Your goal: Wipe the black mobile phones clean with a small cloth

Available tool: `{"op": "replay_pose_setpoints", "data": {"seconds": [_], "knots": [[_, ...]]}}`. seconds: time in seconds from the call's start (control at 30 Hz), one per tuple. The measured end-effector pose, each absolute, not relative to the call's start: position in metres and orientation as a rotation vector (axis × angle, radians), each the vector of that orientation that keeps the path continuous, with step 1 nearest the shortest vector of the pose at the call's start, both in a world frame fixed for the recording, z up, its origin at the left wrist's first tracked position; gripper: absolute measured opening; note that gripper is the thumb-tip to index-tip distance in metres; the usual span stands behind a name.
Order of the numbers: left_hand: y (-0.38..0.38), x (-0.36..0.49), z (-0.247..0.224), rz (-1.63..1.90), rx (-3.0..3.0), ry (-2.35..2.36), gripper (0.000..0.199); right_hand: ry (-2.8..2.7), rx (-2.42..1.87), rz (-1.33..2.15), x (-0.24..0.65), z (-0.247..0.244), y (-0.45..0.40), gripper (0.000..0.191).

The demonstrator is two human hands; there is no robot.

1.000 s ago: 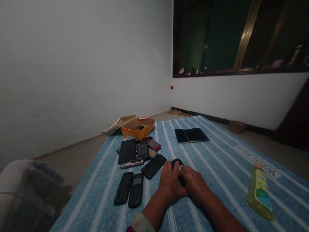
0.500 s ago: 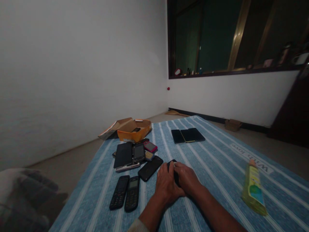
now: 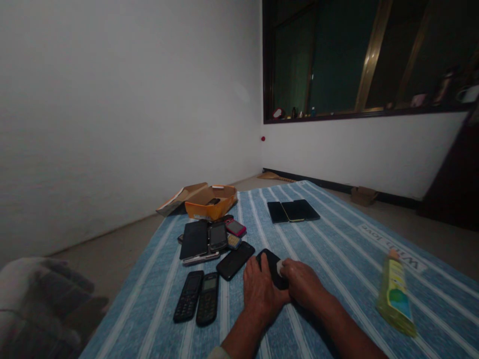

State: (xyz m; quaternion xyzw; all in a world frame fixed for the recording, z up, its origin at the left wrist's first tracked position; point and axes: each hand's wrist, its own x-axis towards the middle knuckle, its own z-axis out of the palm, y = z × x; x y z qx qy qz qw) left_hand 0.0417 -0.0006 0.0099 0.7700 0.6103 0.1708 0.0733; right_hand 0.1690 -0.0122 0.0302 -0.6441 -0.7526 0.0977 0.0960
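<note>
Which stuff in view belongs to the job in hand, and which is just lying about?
Job, likely:
black phone, under left hand
small pale item, at right hand
other phones, orange box
yellow bottle, possibly

Lying about, apparently:
broom, floor
cardboard box, floor

The striped tablecloth [image 3: 318,259] is matt woven cloth. Far left, the orange box [image 3: 204,212] is dull cardboard. The held phone [image 3: 273,269] looks smooth and dark, the pale piece [image 3: 280,268] on it matt. Near left, two keypad phones [image 3: 207,300] look like black plastic. Near right, the yellow container [image 3: 394,299] is translucent plastic.
</note>
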Motion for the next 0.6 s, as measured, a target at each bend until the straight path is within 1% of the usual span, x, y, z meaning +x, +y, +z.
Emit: {"op": "replay_pose_setpoints", "data": {"seconds": [0.23,0.4,0.6], "knots": [[-0.005,0.047,0.0,0.582,2.311,2.004,0.091,-2.178,-1.95,0.303,0.171,0.031,-0.013,0.025],[-0.006,0.046,0.0,0.543,2.333,1.989,0.086,-2.194,-1.847,0.261,0.166,0.023,-0.008,0.027],[-0.008,0.041,0.0,0.516,2.345,1.95,0.091,-2.149,-1.738,0.223,0.161,0.013,0.0,0.029]]}}
